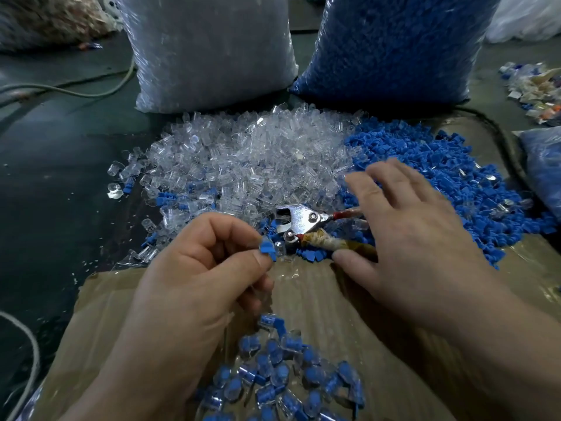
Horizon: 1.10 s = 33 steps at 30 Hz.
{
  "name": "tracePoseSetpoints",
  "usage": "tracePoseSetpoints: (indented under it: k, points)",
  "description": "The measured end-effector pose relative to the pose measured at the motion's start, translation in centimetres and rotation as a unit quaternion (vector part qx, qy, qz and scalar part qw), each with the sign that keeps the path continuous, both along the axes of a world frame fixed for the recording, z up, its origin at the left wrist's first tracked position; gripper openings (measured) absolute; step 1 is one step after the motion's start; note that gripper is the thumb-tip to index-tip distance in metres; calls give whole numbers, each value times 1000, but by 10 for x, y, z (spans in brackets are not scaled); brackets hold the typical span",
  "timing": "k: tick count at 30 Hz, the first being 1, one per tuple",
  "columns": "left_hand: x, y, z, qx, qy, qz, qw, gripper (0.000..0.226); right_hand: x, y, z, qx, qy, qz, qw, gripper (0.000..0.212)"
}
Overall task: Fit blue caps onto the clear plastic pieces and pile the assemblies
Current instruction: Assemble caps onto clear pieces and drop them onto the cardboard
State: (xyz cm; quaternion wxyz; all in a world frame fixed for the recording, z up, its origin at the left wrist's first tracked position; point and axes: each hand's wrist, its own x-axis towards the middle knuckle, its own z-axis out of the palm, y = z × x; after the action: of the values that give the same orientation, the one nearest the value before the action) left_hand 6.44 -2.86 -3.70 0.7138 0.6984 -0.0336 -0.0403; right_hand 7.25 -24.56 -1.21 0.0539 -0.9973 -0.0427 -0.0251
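Fingers [243,235] of left hand [188,268] pinch apparently one blue cap [267,250]; right hand [419,238] fingers spread.

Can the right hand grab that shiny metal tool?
Probably yes. The right hand is open just above the handles of the metal tool, and nothing lies over them.

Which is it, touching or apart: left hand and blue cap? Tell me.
Touching. Head view: the left hand pinches the blue cap between thumb and forefinger.

no readable text, labels or numbers
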Motion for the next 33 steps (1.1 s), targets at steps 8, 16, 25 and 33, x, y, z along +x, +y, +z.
tracePoseSetpoints:
  k: [8, 16, 25, 33]
  points:
    - [2, -1, -1, -36, 20, 11, 999, 14, 9, -7, -1, -83, 49, 32, 995, 80]
    - [3, -1, 1, -39, 41, 2, 998, 26, 13, -5, -4, -40, -34, 5, 999, 55]
    - [2, -2, 2, -66, 23, 41, 997, 17, -7, -4, 17, 148, -163, 36, 975, 14]
    - [-1, -2, 5, 5, -36, 55, 998, 23, -17, 7, 13, 40, -26, 117, 992, 46]
